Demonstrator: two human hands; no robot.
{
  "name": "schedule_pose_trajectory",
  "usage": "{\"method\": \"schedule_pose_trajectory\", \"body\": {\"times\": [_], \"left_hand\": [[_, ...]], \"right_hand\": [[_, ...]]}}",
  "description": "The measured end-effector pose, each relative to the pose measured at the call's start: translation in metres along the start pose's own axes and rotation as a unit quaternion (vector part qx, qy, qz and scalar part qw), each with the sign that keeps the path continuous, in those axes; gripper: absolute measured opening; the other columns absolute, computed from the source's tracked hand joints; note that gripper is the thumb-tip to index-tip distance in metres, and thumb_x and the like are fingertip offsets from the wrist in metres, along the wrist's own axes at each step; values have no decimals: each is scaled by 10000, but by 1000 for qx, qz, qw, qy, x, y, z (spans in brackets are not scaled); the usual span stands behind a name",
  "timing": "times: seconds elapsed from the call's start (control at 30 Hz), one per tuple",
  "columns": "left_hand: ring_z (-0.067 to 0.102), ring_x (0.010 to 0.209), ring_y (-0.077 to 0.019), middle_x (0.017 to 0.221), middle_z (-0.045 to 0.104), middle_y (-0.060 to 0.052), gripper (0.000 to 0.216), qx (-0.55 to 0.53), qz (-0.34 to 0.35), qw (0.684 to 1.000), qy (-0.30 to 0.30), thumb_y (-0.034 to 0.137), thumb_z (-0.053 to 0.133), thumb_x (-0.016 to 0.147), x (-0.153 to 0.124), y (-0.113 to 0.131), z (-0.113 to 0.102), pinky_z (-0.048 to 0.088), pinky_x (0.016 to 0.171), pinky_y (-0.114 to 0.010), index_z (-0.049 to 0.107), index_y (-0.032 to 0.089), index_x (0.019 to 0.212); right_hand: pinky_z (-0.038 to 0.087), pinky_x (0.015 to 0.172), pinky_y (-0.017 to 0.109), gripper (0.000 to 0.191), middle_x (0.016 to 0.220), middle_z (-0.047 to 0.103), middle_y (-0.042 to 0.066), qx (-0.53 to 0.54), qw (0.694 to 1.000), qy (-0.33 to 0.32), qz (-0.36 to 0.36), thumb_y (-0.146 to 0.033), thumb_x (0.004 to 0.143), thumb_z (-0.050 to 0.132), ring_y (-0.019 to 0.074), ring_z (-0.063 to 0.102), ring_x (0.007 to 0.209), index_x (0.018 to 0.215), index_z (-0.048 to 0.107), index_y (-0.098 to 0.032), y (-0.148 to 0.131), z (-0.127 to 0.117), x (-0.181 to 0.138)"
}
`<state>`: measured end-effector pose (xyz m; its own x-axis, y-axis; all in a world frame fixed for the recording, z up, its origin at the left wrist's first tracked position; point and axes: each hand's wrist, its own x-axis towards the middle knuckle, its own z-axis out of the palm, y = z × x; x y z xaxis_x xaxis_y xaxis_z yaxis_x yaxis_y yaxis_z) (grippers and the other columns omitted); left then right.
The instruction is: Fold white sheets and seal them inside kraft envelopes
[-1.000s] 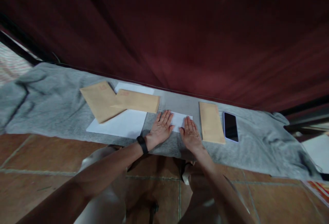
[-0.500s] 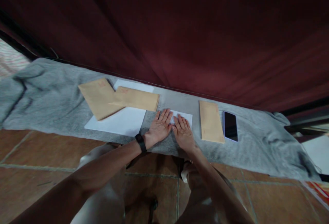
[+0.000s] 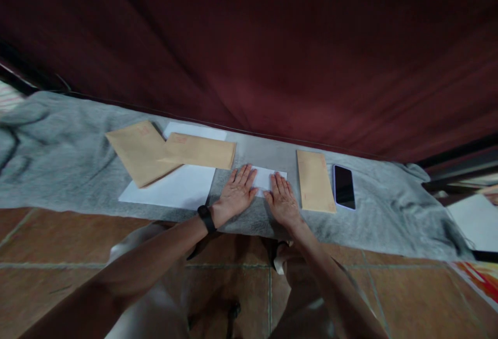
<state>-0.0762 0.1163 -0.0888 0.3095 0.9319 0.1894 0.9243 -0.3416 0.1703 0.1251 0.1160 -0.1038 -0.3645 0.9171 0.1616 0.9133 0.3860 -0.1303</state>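
Observation:
A small folded piece of white paper (image 3: 263,178) lies flat on the grey cloth at the middle. My left hand (image 3: 238,191) rests palm down over its left end, fingers stretched out. Over the right end lies my right hand (image 3: 282,199), also flat with its fingers extended. A strip of bare paper shows between the two hands; their palms hide parts of its ends. To the right of my right hand is a single brown envelope (image 3: 316,181). Left of my left hand, a pile of brown envelopes (image 3: 202,151) partly covers white paper sheets (image 3: 182,186).
A phone (image 3: 344,187) with a pale purple edge lies right of the single envelope. The grey cloth (image 3: 381,209) covers a long narrow surface. Behind it hangs a dark red curtain (image 3: 249,58). Tiled floor (image 3: 408,292) shows in front.
My hands have moved apart along the folded paper, the right one shifting rightward, so more of the paper shows between them. The view has shifted slightly.

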Motion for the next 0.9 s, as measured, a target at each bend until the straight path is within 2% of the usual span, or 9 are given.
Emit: {"method": "schedule_pose_trajectory", "body": {"times": [0.23,0.43,0.5,0.6,0.67,0.8,0.9], "left_hand": [[251,1546,-264,1642,314,-170,642,-16,-16,1000,9,395,378,1014,-3,-6,0,184,1266,-457,326,91,1576],[274,1538,-270,1627,342,-183,615,-40,-21,999,3,373,355,1017,-3,-11,-4,170,1271,-455,373,65,1549],[294,1530,-278,1620,359,-189,604,-53,-20,998,7,370,362,1015,-2,-12,-5,180,1270,-457,397,63,1534],[337,1511,-285,1605,387,-198,579,-83,-5,997,0,363,385,1011,-1,-17,-6,241,1254,-455,440,64,1504],[367,1494,-286,1601,402,-183,547,-106,0,994,-7,355,421,1001,-1,-20,-6,288,1237,-454,480,96,1479],[356,1497,-304,1642,340,-144,542,-138,16,990,-9,356,575,931,0,-23,-12,341,1214,-459,540,160,1435],[360,1492,-315,1613,400,-129,539,-130,53,989,-46,345,633,896,0,-21,-20,330,1218,-484,577,173,1405]], "right_hand": [[286,1223,481,662,1631,331,202,6,999,34,7,-446,1062,342,296,298,1519,1583,287,-41,4,-2,-11],[280,1221,513,662,1616,347,228,15,998,52,16,-441,1056,380,317,315,1511,1571,310,-31,6,-6,-16],[247,1233,542,646,1618,352,211,17,999,32,1,-437,1048,407,316,310,1513,1571,329,-66,7,-11,-14],[212,1255,525,597,1617,376,171,22,998,-22,-58,-432,1044,428,287,324,1509,1545,400,-107,7,-21,-10],[228,1256,494,576,1610,390,171,21,995,-45,-85,-416,1042,444,281,348,1498,1524,436,-101,6,-27,-7],[294,1234,460,530,1588,417,195,10,994,-57,-90,-323,1011,506,296,413,1458,1479,493,-76,4,-37,-3],[339,1212,449,502,1569,447,193,14,993,-68,-92,-226,973,537,287,451,1432,1455,520,-86,3,-44,0]]}}
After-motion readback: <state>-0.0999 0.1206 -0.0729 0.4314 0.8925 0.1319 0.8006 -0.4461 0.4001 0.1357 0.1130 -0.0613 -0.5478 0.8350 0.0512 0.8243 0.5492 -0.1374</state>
